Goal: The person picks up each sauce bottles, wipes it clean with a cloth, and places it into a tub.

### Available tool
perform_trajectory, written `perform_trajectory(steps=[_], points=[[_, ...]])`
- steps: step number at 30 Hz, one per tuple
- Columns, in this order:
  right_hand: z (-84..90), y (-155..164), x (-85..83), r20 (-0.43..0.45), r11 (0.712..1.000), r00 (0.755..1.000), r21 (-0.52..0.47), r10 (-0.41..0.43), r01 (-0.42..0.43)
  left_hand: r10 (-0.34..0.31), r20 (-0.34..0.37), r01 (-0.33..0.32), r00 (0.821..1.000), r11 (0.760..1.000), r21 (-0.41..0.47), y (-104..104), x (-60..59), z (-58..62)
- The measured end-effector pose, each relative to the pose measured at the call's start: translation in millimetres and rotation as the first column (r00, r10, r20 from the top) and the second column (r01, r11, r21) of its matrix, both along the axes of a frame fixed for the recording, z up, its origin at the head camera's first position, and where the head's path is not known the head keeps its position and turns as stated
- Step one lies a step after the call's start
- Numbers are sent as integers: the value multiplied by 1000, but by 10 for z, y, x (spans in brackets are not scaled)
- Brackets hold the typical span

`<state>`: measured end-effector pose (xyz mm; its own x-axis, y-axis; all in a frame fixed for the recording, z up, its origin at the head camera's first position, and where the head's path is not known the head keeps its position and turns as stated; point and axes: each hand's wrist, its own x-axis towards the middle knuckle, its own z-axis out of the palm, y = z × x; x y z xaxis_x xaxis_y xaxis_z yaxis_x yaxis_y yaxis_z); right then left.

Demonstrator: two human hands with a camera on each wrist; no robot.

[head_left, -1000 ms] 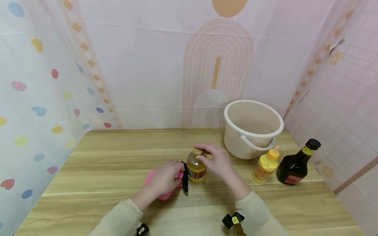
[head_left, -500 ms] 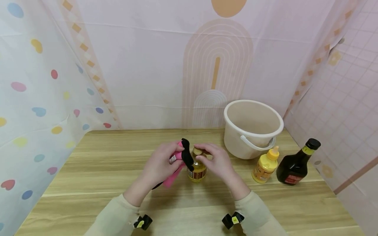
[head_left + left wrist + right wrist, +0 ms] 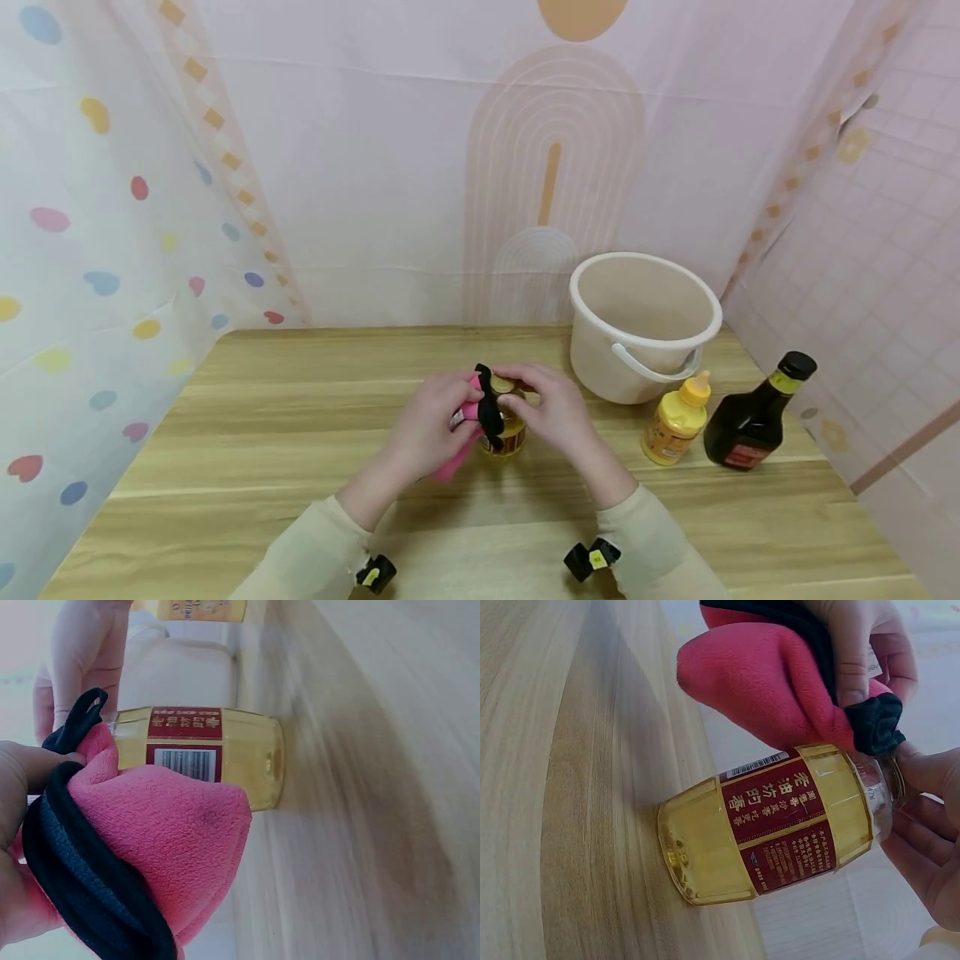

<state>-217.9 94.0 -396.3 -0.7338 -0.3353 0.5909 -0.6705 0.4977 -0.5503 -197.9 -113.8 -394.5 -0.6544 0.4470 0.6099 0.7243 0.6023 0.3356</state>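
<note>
An oil bottle with yellow oil and a red label stands upright on the table. My right hand grips it at the neck, just below the cap, as the right wrist view of the bottle shows. My left hand pinches a bunched pink cleaning cloth with black edging. In the right wrist view the cloth lies against the bottle's upper side near the neck. From the head view the cloth hides part of the bottle's left side.
To the right stand a yellow squeeze bottle with a pointed cap and a dark sauce bottle. Behind them is a cream bucket with its handle down. A patterned curtain borders the wooden table.
My left hand has lifted the cloth off the table and brought it up and right against the bottle's neck. My right hand has stayed on the bottle.
</note>
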Motion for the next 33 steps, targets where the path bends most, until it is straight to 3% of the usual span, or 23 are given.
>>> perform_trajectory(steps=[16,25,33], points=[[2,3,0,27,999,999,31,-19,18,8,-62,-7,998,1000,20,-19,29,-120],[0,-1,4,23,999,999,36,-30,29,37,36,-38,999,998,53,-74,40,-236],[-4,3,3,27,999,999,33,-30,29,57,58,-60,997,997,58,-88,32,-327]])
